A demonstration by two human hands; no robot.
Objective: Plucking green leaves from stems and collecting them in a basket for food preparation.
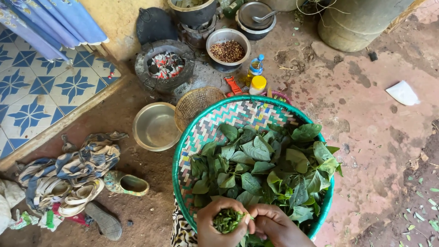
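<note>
Lower centre of frame: round woven basket with green rim (183,151), broad green leaves (270,169) heaped in its right half. At the bottom edge, over the basket's near rim: left hand (219,224) closed around a bunch of shredded green leaves (227,220), right hand (274,225) touching it from the right. Left of the basket: empty round metal bowl (155,126); small woven wicker lid (197,103) between the two, behind the basket. Upper centre: clay charcoal stove (164,66); to its right, metal bowl of brown seeds (227,49), small yellow-capped oil bottle (256,68) beside it. Lower left: pile of shoes and cloth (77,178).
</note>
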